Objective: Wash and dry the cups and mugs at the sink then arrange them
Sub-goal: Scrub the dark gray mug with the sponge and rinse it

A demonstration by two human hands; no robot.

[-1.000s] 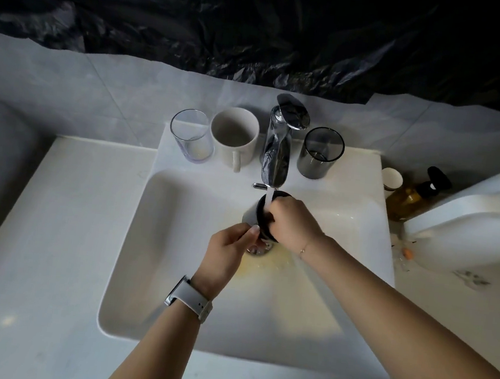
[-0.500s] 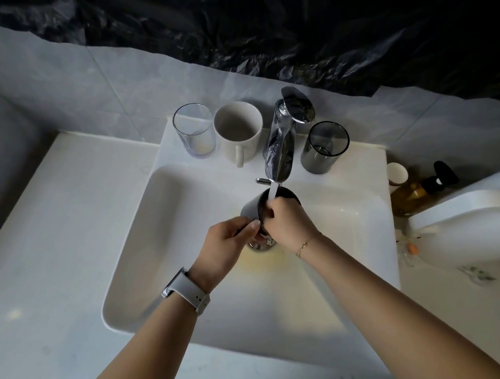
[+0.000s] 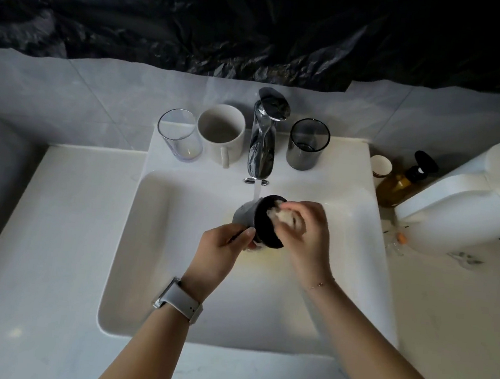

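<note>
Step in hand: washing. The left hand (image 3: 221, 248) grips the dark cup (image 3: 259, 221) by its wall, holding it over the sink (image 3: 175, 243) under the running faucet (image 3: 262, 147). The cup lies tilted, long axis roughly left to right, its mouth facing the right hand (image 3: 303, 229). That hand's fingers curl at the mouth, apparently around a pale sponge or cloth; blur prevents certainty. Next move: rinse fully, keeping a firm grip on the wet wall.

A dark cup (image 3: 255, 219) is lying tilted on its side over the sink (image 3: 157, 241), mouth facing right, under running water. A clear glass (image 3: 180, 138), white mug (image 3: 220, 133) and smoky tumbler (image 3: 307, 144) are standing upright on the back ledge.
</note>
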